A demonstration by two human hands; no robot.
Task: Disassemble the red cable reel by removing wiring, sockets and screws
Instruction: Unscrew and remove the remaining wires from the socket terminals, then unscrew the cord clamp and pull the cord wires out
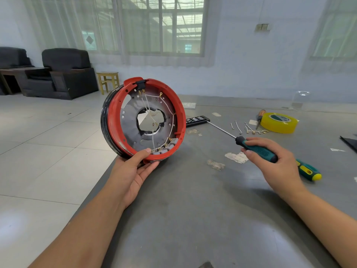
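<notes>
Looked like sparse room used as makeshift workshop: grey worktable (193, 190) with screwdrivers (307, 171), tape roll (278, 122); black armchairs (65, 74), stool (108, 82), tiled floor (48, 132), barred windows (164, 26).

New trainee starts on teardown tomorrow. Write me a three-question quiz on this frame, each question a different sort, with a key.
1. True or false: the left hand holds the red cable reel on edge at the corner of the grey table.
2. What does the right hand grip?
A. the yellow tape roll
B. a screwdriver with a dark green handle
C. a loose wire
3. Fill in: white wires with ring terminals still run inside the reel, across its ______ plate.

Key: 1 true; 2 B; 3 grey.
</notes>
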